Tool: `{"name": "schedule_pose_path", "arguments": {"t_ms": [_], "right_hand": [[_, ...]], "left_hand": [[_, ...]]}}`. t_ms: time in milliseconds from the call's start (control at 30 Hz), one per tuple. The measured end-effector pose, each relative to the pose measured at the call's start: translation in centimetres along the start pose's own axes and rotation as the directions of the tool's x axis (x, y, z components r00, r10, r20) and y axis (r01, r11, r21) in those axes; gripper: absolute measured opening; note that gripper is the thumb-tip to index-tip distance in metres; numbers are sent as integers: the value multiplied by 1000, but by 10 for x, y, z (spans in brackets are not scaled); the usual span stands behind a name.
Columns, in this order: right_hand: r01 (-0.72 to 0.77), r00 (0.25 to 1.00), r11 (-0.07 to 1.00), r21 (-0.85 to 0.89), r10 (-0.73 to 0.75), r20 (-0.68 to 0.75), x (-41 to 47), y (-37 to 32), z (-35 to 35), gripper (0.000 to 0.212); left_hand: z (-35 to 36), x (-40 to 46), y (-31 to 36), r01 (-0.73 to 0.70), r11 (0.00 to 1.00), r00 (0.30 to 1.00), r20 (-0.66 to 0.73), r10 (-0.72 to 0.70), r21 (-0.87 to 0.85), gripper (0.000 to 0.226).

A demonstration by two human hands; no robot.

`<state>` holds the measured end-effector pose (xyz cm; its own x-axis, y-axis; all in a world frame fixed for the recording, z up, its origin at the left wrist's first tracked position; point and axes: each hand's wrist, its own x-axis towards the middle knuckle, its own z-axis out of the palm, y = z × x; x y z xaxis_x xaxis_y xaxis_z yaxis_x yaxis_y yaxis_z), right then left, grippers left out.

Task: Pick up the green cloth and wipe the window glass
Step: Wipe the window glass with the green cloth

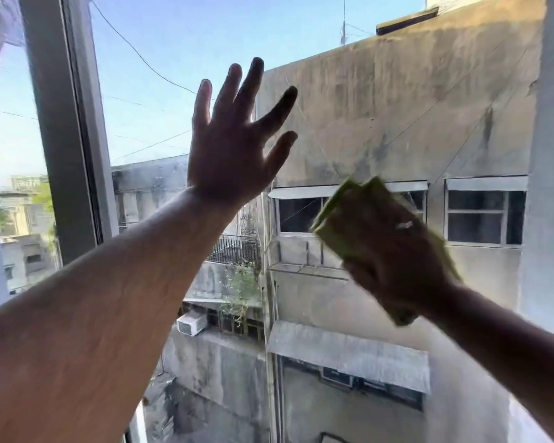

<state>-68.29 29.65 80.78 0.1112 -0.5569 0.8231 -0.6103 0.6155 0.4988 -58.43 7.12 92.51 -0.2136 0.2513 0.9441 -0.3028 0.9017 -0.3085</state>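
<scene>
Bright daylight through the window glass [381, 107], backlit shadowed hands, motion-blurred right hand [394, 251], wide-angle bending at edges

The single head camera is looking forward and slightly upward from close behind the window glass [381, 107], facing outward at a far concrete building [413, 123]; both forearms are reaching in from the near bottom corners.

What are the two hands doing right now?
Left hand: open, fingers spread, raised at the window glass, holding nothing.
Right hand: pressing the green cloth against the glass.
</scene>
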Motion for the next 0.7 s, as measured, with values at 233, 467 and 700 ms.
{"name": "schedule_pose_path", "arguments": {"t_ms": [233, 467, 700], "right_hand": [[-742, 642, 668, 56, 732, -228, 23, 11, 8, 62], [367, 926, 929, -38, -361, 115, 5, -33, 14, 60], [-726, 681, 688, -8, 717, -150, -25, 120, -7, 68]], "left_hand": [[-1, 1, 4, -2, 1000, 1000, 21, 2, 9, 55], [-3, -1, 4, 0, 1000, 1000, 4, 0, 8, 53], [2, -1, 4, 5, 1000, 1000, -20, -4, 13, 53]]}}
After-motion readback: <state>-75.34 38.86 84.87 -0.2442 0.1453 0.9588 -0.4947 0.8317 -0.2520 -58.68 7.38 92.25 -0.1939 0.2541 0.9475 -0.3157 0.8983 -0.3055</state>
